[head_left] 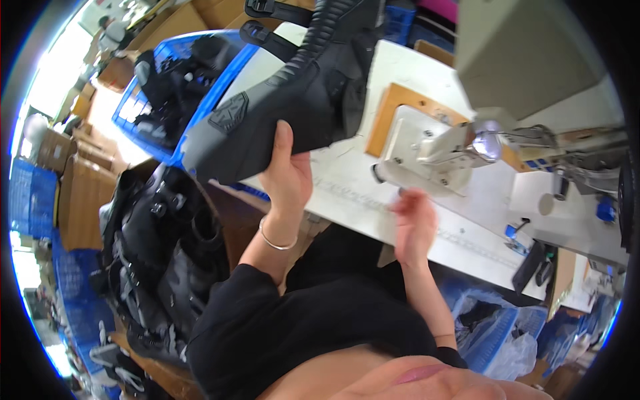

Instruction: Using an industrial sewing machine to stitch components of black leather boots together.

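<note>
My left hand (289, 175) grips a black boot upper (280, 110) near its underside, with the thumb lying on its side. The upper has a ribbed panel up the front, a moulded patch near the toe and buckled straps (267, 38) at the top left. Its toe points to the lower left, and its top runs out of view. My right hand (415, 225) is in front of the sewing machine's base plate (427, 150), apart from the boot. Motion blurs its bent fingers, so whether they hold anything is unclear.
The sewing machine's head (527, 53) rises over the white table (353, 200) at the right. A blue crate (230, 70) full of black pieces stands at the left, above a heap of black boot parts (160, 260). At the lower right is a plastic-lined blue bin (503, 340).
</note>
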A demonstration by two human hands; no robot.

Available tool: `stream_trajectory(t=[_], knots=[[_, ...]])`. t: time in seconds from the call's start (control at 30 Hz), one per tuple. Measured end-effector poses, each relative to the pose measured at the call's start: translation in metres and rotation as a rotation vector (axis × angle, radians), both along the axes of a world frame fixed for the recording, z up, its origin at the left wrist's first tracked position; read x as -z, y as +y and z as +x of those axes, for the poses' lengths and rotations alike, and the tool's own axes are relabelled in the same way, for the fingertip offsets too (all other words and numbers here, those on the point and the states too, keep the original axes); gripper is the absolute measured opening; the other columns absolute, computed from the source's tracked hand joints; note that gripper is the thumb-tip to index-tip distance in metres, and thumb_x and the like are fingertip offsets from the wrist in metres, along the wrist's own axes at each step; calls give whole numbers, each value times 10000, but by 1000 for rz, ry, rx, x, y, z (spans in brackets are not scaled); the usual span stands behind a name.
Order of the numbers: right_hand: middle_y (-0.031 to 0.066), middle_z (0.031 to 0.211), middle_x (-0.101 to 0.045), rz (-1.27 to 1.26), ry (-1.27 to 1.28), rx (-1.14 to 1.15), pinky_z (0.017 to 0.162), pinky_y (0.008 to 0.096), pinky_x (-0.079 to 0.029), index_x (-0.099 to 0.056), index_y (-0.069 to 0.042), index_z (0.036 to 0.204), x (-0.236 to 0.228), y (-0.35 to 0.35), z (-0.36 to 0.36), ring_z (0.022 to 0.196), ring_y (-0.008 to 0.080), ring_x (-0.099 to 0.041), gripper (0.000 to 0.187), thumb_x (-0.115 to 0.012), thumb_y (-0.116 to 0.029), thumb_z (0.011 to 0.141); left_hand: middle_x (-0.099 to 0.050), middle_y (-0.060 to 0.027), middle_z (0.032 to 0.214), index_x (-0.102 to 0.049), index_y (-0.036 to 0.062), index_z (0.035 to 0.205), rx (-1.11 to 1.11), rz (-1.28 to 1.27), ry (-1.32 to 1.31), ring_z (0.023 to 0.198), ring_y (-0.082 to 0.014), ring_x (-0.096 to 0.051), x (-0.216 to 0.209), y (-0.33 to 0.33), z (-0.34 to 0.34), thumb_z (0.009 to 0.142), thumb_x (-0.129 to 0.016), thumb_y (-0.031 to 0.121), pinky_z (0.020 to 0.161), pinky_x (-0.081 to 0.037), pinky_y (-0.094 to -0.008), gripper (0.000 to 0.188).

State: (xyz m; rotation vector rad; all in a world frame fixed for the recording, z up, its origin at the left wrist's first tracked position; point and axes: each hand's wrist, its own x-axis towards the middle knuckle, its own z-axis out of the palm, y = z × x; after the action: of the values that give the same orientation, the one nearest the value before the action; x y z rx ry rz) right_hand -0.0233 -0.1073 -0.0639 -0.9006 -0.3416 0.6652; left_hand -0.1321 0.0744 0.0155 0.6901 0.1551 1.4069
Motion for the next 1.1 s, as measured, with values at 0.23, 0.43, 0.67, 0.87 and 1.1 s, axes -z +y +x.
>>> stream_trajectory(t=[0.23,0.43,0.67,0.87,1.1], knots=[[-28,1392,-531,476,657,-716,1141,406,-266,-554,-137,1303,-27,83,-52,1308,191,-450,518,-451,-527,978,-465,-101,1424,-399,33,1413,240,126,-2,1302,-248,-470,13,-24,-52,1023,-434,111,1110,-393,-447,399],[10,1300,-605,352,545,-514,1112,350,-359,-572,-100,1262,-38,84,-61,1220,152,-542,307,-584,-213,977,-439,-105,1445,-363,47,1437,232,111,26,1334,-248,-436,25,-21,-68,1032,-413,123,1123,-373,-455,415],[8,1293,-609,356,543,-473,1094,345,-383,-585,-105,1244,-40,79,-65,1198,147,-559,286,-587,-200,974,-474,-129,1408,-385,29,1412,203,21,-25,1318,-268,-459,21,-25,-66,1009,-440,62,1101,-407,-462,408],[5,1294,-607,362,525,-502,1100,356,-376,-585,-108,1243,-40,77,-64,1202,150,-556,291,-589,-218,974,-495,-127,1380,-411,17,1392,204,48,-54,1286,-265,-487,17,-27,-65,999,-461,48,1094,-412,-459,398],[78,1090,-692,-41,69,-675,942,327,-456,-631,-32,1125,-25,67,-41,1042,164,-627,220,-562,-193,992,-640,-54,1141,-614,3,1182,-15,-134,78,1025,-149,-608,7,-17,-54,924,-636,64,897,-503,-295,266]])
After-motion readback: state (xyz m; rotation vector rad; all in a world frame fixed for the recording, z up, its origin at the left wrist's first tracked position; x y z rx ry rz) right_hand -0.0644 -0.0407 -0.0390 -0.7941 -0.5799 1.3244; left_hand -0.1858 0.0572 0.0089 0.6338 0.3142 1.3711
